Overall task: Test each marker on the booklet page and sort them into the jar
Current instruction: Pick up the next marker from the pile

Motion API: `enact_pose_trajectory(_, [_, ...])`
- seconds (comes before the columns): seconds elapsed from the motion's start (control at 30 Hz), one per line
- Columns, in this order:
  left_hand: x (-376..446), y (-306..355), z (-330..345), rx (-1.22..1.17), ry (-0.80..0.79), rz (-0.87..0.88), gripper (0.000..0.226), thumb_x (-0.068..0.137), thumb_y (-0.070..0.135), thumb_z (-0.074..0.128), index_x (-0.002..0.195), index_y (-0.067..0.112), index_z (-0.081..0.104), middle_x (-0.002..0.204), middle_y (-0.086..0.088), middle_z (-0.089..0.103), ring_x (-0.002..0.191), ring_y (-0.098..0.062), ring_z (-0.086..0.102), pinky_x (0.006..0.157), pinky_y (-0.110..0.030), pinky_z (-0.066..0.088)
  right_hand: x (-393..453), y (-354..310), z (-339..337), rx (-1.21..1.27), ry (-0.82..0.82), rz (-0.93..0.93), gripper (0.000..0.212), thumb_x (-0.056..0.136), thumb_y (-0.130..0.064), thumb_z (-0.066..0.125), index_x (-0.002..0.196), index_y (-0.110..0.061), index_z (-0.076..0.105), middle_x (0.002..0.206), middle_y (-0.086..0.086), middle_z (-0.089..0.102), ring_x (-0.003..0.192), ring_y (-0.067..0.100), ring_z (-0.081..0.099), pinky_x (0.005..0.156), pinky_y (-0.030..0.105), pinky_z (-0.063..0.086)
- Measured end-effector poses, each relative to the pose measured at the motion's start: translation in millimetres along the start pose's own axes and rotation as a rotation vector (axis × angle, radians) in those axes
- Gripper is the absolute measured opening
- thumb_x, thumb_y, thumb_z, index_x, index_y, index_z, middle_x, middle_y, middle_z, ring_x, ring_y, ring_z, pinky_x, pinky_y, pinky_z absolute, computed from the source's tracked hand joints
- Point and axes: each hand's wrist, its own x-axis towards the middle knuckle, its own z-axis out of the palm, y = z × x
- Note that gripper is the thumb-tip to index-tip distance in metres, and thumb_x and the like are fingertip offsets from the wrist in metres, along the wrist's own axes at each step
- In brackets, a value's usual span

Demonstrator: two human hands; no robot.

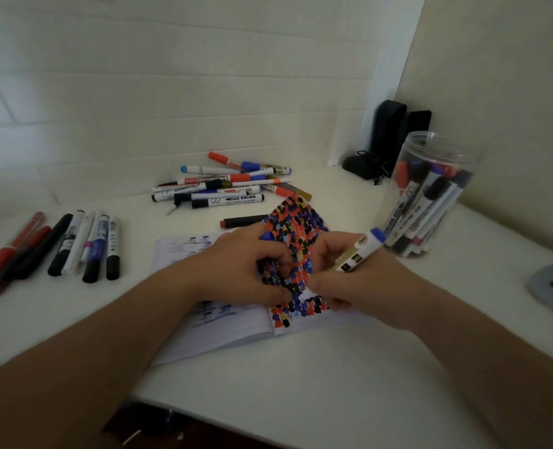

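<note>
At the centre of the frame a booklet [223, 332] is lying open on the white desk [333, 384], its right-hand page [301, 228] densely covered with red, blue, black and yellow test marks and lifted off the surface. The left hand [246, 264] is curled over that page, the fingers pinching its edge, apparently so that the paper is steadied or turned; something blue [267, 235] peeps out beside the knuckles, and whether it is a cap cannot be told. A blue-capped marker [359, 251] with a gold-and-white barrel is gripped in the right hand [349, 280], cap end pointing to the upper right, towards the jar; the fingertips of this hand also seem to be touching the page's lower part. The cap being on, it is judged that the marker is either about to be tested or has been tested and is due for the jar.

The clear plastic jar [430, 196] is standing upright at the right of the frame, already holding several markers, within easy reach of the right hand. An untidy pile of markers [223, 186] is lying beyond the booklet, presumably untested, and a neater row of markers [58, 247] is set apart at the left, perhaps rejects. A single black marker with a red end [242, 221] is lying just beyond the page.

A large "W" can be read on one barrel in the pile; the other printing is too blurred to read.
</note>
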Motion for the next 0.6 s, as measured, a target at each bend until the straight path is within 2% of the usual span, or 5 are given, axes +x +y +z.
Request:
enact_pose_trajectory(0.17, [1.0, 2.0, 0.5, 0.059, -0.012, -0.033, 0.037, 0.073, 0.069, 0.073, 0.103, 0.053, 0.06, 0.099, 0.018, 0.037, 0.092, 0.0, 0.04, 0.072, -0.023, 0.033, 0.8, 10.2, 15.6, -0.11, 0.102, 0.018, 0.025, 0.082, -0.009, 0.077, 0.069, -0.012, 0.055, 0.059, 0.002, 0.057, 0.055, 0.013, 0.051, 0.052, 0.031, 0.045])
enact_pose_trajectory(0.3, [1.2, 1.6, 0.0, 0.063, -0.027, -0.042, 0.04, 0.072, 0.071, 0.072, 0.106, 0.054, 0.059, 0.1, 0.014, 0.039, 0.093, -0.004, 0.04, 0.074, -0.026, 0.034, 0.3, 14.6, 19.7, -0.109, 0.199, 0.034, 0.027, 0.081, -0.004, 0.075, 0.067, -0.011, 0.053, 0.056, -0.001, 0.054, 0.051, 0.008, 0.05, 0.049, 0.02, 0.044])
enact_pose_trajectory(0.43, [1.4, 1.1, 0.2, 0.057, -0.025, -0.042, 0.04, 0.072, 0.072, 0.072, 0.106, 0.055, 0.059, 0.101, 0.015, 0.039, 0.094, -0.002, 0.04, 0.073, -0.025, 0.034, 3.1, 19.5, 19.7, -0.134, 0.18, 0.053, 0.028, 0.08, -0.006, 0.077, 0.066, -0.012, 0.054, 0.057, 0.0, 0.055, 0.052, 0.01, 0.051, 0.05, 0.025, 0.045])
enact_pose_trajectory(0.6, [1.9, 0.9, 0.2, 0.058, -0.025, -0.045, 0.041, 0.073, 0.071, 0.072, 0.108, 0.054, 0.06, 0.1, 0.02, 0.037, 0.094, -0.003, 0.038, 0.074, -0.021, 0.032, 4.1, 18.7, 21.9, -0.152, 0.167, 0.036, 0.029, 0.078, -0.008, 0.08, 0.064, -0.014, 0.054, 0.055, -0.002, 0.056, 0.049, 0.006, 0.05, 0.048, 0.019, 0.042])
